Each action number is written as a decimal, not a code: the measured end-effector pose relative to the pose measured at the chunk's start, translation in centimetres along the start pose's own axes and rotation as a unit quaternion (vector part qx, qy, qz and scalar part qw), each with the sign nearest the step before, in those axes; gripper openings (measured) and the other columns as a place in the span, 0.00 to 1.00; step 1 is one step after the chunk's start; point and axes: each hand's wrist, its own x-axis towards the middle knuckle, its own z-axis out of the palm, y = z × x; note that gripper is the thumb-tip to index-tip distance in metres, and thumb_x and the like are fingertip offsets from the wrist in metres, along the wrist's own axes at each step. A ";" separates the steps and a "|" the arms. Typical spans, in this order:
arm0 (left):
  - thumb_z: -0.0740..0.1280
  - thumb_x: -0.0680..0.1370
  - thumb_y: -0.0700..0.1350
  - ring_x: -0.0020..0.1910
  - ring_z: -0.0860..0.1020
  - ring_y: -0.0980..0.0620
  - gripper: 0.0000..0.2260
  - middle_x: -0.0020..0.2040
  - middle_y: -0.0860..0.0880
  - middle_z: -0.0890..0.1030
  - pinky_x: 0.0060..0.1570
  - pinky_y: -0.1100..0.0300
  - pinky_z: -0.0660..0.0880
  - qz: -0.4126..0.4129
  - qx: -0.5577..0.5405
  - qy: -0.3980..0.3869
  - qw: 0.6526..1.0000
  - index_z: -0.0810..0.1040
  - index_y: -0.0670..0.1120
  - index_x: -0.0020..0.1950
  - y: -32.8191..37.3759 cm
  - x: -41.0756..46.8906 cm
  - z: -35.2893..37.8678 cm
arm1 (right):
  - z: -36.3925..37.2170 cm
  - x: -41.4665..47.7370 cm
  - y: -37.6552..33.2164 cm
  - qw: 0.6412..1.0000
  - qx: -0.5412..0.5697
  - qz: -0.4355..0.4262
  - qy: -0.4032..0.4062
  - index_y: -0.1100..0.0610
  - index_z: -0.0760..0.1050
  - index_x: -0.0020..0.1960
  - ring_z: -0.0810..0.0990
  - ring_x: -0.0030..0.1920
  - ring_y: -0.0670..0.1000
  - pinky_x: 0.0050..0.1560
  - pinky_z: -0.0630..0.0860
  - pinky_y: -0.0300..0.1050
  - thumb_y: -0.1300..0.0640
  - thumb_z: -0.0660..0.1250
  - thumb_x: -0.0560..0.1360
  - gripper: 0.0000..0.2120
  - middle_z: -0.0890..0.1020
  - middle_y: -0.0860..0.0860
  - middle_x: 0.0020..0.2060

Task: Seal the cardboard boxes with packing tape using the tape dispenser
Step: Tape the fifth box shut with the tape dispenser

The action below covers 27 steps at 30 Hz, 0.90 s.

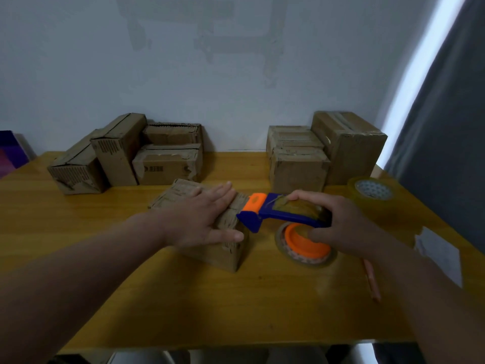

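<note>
Near the middle of the frame, on the yellow wooden table, sits a small brown cardboard box with its flaps closed. The left hand lies flat across the box top, fingers straight and spread, with the thumb along the near edge. Just right of centre, the right hand grips a blue and orange plastic tape dispenser. Its fingers are curled over the dispenser's top and its thumb sits against the orange spool with its tape roll underneath. The dispenser's blue and orange nose points left and meets the right end of the box top, just beside the left hand's fingertips. Whether tape has already been laid on the box is too blurred to tell. At the right edge of the table stands a spare roll of clear packing tape, well apart from the box. A pinkish pencil lies in the lower right, near the right forearm. A pile of worn cardboard boxes stands against the pale wall in the left middle of the frame, and another pile of cardboard boxes in the right middle. A grey curtain hangs down the right side.
</note>
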 end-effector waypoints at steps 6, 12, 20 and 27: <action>0.50 0.74 0.72 0.71 0.36 0.62 0.40 0.77 0.52 0.37 0.68 0.60 0.34 0.031 -0.004 0.017 0.999 0.36 0.54 0.76 -0.4 0.0 0.3 | 2.5 0.1 -0.5 0.999 -0.011 -0.012 0.030 0.36 0.70 0.62 0.75 0.28 0.44 0.27 0.70 0.37 0.63 0.72 0.67 0.31 0.79 0.46 0.41; 0.43 0.68 0.75 0.67 0.35 0.67 0.43 0.76 0.55 0.37 0.63 0.67 0.31 0.034 -0.026 0.017 0.999 0.36 0.56 0.76 -1.8 -0.6 0.2 | 3.8 -0.2 -1.4 0.999 0.008 -0.010 0.030 0.39 0.70 0.66 0.74 0.27 0.39 0.26 0.67 0.32 0.63 0.72 0.68 0.32 0.74 0.40 0.37; 0.52 0.77 0.63 0.65 0.34 0.64 0.35 0.72 0.58 0.33 0.63 0.64 0.34 0.008 -0.030 -0.015 0.999 0.36 0.55 0.76 -0.9 -0.8 -0.2 | -0.5 -3.1 0.0 1.000 0.003 0.014 0.007 0.27 0.68 0.57 0.78 0.36 0.50 0.33 0.74 0.38 0.62 0.74 0.67 0.34 0.80 0.46 0.46; 0.41 0.65 0.77 0.67 0.35 0.64 0.44 0.74 0.57 0.34 0.66 0.62 0.34 0.024 -0.015 0.004 1.000 0.35 0.57 0.75 -1.5 -0.6 0.1 | 0.0 -0.8 -2.1 0.988 -0.122 0.025 -0.087 0.35 0.68 0.65 0.76 0.32 0.41 0.32 0.70 0.33 0.58 0.71 0.71 0.29 0.76 0.43 0.37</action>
